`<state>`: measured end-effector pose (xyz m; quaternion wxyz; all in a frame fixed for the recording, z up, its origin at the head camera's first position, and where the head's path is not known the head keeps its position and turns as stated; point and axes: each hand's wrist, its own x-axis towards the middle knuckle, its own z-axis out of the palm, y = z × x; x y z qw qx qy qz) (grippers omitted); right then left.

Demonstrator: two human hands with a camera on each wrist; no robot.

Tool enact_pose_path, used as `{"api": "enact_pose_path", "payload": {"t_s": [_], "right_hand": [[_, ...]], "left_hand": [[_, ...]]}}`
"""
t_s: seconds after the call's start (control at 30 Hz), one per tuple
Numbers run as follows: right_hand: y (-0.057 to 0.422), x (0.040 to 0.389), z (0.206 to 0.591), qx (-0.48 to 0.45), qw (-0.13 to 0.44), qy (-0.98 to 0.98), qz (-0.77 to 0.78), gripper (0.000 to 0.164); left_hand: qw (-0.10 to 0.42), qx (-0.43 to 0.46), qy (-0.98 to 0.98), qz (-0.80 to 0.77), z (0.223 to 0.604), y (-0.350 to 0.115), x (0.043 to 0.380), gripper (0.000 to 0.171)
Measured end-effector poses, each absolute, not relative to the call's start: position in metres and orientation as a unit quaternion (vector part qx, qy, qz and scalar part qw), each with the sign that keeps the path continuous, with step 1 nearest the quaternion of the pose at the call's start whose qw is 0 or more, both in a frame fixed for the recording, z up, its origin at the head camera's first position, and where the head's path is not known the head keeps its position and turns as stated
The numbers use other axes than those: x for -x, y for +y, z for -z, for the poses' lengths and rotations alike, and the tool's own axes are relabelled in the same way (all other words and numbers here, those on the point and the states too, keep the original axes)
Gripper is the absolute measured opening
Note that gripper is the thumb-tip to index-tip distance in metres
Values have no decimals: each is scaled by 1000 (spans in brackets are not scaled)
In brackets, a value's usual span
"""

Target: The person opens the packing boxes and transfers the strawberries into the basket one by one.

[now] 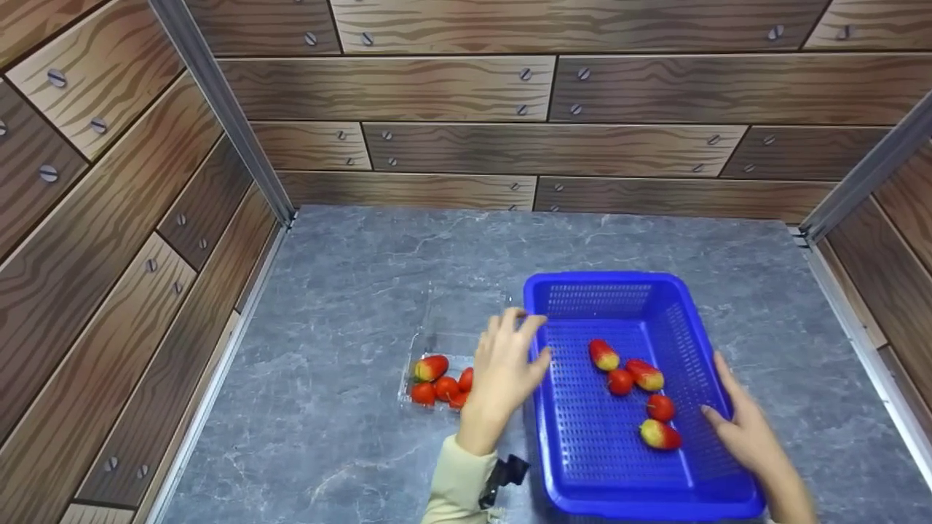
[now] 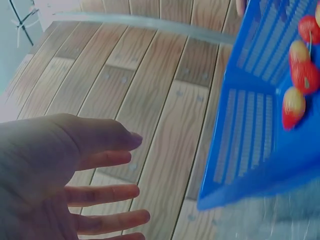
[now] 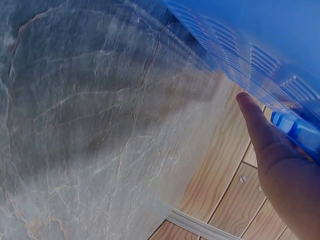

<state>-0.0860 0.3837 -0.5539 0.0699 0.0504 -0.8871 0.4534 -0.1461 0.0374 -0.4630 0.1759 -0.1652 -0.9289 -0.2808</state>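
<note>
Gripping blue basket (image 1: pixel 575 444) between fingers and thumb of right hand (image 1: pixel 750 433); holding left hand (image 1: pixel 504 371), with spread fingers, between fruit (image 1: pixel 645 374) in the basket and clear container (image 1: pixel 460 342).

A gray marbled tabletop (image 1: pixel 328 291) has a wood-plank-patterned back wall (image 1: pixel 466 94) along its far edge. Similar plank walls, a left wall (image 1: pixel 95 327) and a right wall (image 1: pixel 903 291), flank the tabletop; a gray metal post (image 1: pixel 224 109) rises at its far left corner.
</note>
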Motion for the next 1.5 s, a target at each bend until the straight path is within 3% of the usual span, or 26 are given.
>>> {"api": "enact_pose_path", "payload": {"t_s": [0.2, 0.5, 0.77, 1.0, 1.17, 1.5], "right_hand": [[385, 87, 553, -46, 67, -891, -446, 89], [387, 89, 556, -54, 80, -892, -441, 89], [389, 87, 558, -53, 81, -892, -442, 88], [389, 86, 557, -44, 67, -892, -445, 88], [387, 86, 556, -42, 68, -893, -444, 89], [387, 89, 558, -48, 71, -890, -448, 91]], "left_hand": [[205, 137, -924, 293, 474, 19, 146, 34], [201, 95, -944, 242, 509, 2, 149, 32], [131, 60, -967, 210, 548, 1, 148, 33], [104, 67, -973, 193, 579, 4, 148, 38], [55, 64, -973, 217, 586, 4, 151, 45], [36, 60, -966, 249, 586, 4, 161, 48]]}}
